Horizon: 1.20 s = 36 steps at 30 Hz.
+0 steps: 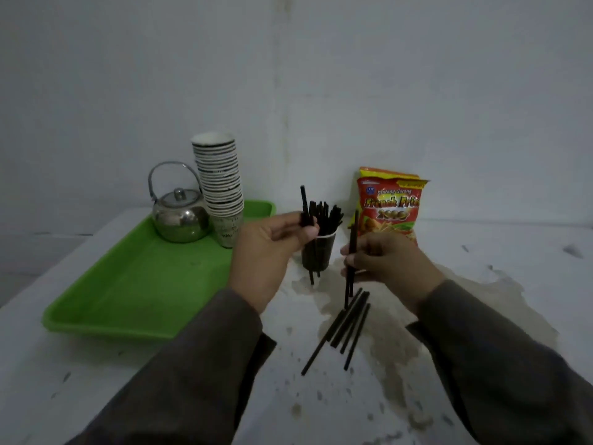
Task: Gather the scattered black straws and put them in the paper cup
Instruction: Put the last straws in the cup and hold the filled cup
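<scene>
Left grip (282, 234) pinches thin black straws (304, 207) | right grip (382, 258) clamps 2 straws (352, 252)

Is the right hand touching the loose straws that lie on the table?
Apart. In the head view the right hand grips upright straws; bare table separates it from the loose straws.

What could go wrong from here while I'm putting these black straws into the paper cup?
1. The paper cup is already crowded with straws that lean outward; your left hand, pushing its straws in beside the rim, could tip it.
2. The right hand holds its straws upright in a pinch; one might slip back onto the loose pile.
3. The table looks stained, possibly wet, under that pile.
</scene>
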### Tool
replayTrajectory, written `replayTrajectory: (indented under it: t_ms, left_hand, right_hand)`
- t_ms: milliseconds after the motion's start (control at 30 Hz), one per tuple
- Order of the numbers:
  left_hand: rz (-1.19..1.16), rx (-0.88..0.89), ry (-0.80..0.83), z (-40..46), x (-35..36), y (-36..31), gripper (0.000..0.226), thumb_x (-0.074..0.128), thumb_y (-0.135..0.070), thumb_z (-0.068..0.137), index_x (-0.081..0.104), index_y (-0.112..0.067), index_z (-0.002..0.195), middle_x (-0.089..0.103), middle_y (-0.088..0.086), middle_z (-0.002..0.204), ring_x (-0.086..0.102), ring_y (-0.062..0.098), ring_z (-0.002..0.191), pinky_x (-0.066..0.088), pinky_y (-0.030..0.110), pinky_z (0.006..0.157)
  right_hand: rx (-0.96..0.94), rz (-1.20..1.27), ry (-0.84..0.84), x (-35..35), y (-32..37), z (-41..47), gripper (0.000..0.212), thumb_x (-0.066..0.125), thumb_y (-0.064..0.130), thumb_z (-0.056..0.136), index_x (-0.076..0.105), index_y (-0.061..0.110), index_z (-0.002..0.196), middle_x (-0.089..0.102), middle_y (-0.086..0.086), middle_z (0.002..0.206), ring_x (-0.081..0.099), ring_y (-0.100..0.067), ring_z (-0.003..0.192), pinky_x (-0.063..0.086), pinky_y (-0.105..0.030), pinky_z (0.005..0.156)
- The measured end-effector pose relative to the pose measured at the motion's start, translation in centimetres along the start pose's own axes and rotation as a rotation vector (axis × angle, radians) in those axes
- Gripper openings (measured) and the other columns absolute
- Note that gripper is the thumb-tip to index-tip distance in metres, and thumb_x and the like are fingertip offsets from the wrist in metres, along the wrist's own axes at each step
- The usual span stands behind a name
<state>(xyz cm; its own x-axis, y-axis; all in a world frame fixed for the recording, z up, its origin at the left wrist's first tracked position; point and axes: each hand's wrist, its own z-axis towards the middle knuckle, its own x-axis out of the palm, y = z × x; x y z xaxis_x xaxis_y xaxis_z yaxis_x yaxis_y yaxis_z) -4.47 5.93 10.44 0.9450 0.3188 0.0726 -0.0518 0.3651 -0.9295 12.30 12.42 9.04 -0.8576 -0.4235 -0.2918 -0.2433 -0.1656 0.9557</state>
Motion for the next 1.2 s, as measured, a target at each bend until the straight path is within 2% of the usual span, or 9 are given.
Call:
replayTrajectory:
  t_ms: [100, 300, 500, 667, 767, 867, 967, 1033, 1200]
  left_hand:
    - [0.029, 0.084, -0.047, 3.9, 0.1, -1.1, 0.025, 0.068, 0.003, 0.074, 0.068, -0.002, 0.099, 0.072, 0.005, 0.084, 0.068, 0.004, 0.073, 0.055, 0.016, 0.07]
    - [0.007, 0.155, -0.128, 9.4, 0.6, -1.2, 0.028, 0.069, 0.003, 0.073, 0.068, -0.006, 0.099, 0.07, 0.003, 0.079, 0.068, 0.004, 0.07, 0.056, 0.018, 0.071]
    - [0.12, 0.155, -0.238, 9.1, 1.5, 2.8, 0.028, 0.07, -0.001, 0.074, 0.065, -0.019, 0.095, 0.066, 0.001, 0.075, 0.066, 0.021, 0.077, 0.058, 0.032, 0.074]
    - [0.297, 0.262, -0.198, 8.1, 1.3, 5.3, 0.077, 0.067, -0.005, 0.078, 0.035, -0.061, 0.12, 0.059, -0.01, 0.075, 0.059, 0.001, 0.072, 0.048, 0.006, 0.069]
    - [0.41, 0.277, -0.169, 8.0, 1.3, 6.2, 0.085, 0.065, -0.007, 0.08, 0.023, -0.068, 0.122, 0.056, -0.013, 0.076, 0.058, 0.001, 0.073, 0.047, 0.006, 0.07]
    - [0.494, 0.249, -0.116, 7.9, 1.4, 7.5, 0.085, 0.064, -0.006, 0.081, 0.023, -0.07, 0.12, 0.054, -0.014, 0.076, 0.057, -0.002, 0.074, 0.048, 0.008, 0.069]
    - [0.568, 0.214, -0.017, 7.6, 1.6, 8.8, 0.077, 0.06, -0.005, 0.083, 0.03, -0.062, 0.124, 0.058, -0.014, 0.081, 0.058, -0.004, 0.077, 0.048, 0.008, 0.072]
    - [0.605, 0.229, 0.018, 7.4, 1.7, 9.4, 0.057, 0.058, -0.003, 0.083, 0.046, -0.041, 0.123, 0.065, -0.002, 0.098, 0.061, 0.006, 0.089, 0.052, 0.024, 0.084]
    - [0.708, 0.293, 0.053, 7.4, 1.8, 8.7, 0.035, 0.055, 0.001, 0.083, 0.058, -0.01, 0.117, 0.064, 0.012, 0.111, 0.06, 0.026, 0.1, 0.05, 0.038, 0.089]
  right_hand:
    - [-0.125, 0.029, -0.067, -1.5, 3.7, 2.7, 0.034, 0.056, -0.008, 0.082, 0.056, 0.01, 0.11, 0.062, -0.02, 0.086, 0.067, -0.027, 0.075, 0.059, -0.036, 0.07]
    - [-0.383, -0.018, -0.469, -1.0, 6.4, 6.8, 0.083, 0.059, -0.006, 0.08, 0.024, 0.048, 0.132, 0.059, -0.017, 0.081, 0.065, -0.02, 0.074, 0.054, -0.015, 0.058]
    - [-0.415, -0.049, -0.606, 2.2, 2.4, 8.7, 0.074, 0.058, 0.0, 0.084, 0.027, 0.048, 0.132, 0.06, -0.001, 0.084, 0.062, -0.014, 0.082, 0.052, -0.028, 0.078]
    - [-0.377, -0.156, -0.636, 4.0, -0.3, 9.4, 0.075, 0.062, 0.003, 0.082, 0.026, 0.049, 0.128, 0.054, 0.016, 0.081, 0.058, -0.002, 0.081, 0.047, -0.019, 0.077]
    - [-0.308, -0.243, -0.641, 4.6, -1.3, 9.6, 0.073, 0.063, 0.009, 0.082, 0.023, 0.052, 0.126, 0.055, 0.015, 0.086, 0.056, -0.023, 0.099, 0.042, -0.037, 0.091]
    - [-0.28, -0.334, -0.648, 4.6, -2.2, 9.8, 0.059, 0.062, 0.011, 0.083, 0.033, 0.045, 0.121, 0.062, 0.007, 0.095, 0.053, -0.022, 0.103, 0.023, -0.032, 0.095]
    - [-0.249, -0.468, -0.628, 4.4, -2.3, 9.8, 0.036, 0.059, 0.015, 0.084, 0.048, 0.034, 0.113, 0.062, -0.002, 0.108, 0.049, -0.023, 0.108, 0.023, -0.038, 0.099]
    - [-0.224, -0.56, -0.593, 4.3, -2.2, 9.9, 0.024, 0.056, 0.017, 0.086, 0.057, 0.027, 0.108, 0.06, -0.005, 0.114, 0.044, -0.025, 0.111, 0.022, -0.043, 0.101]
    - [-0.237, -0.678, -0.521, 3.8, -1.3, 9.3, 0.026, 0.048, 0.02, 0.091, 0.061, 0.02, 0.113, 0.062, -0.008, 0.115, 0.042, -0.023, 0.118, 0.018, -0.04, 0.099]
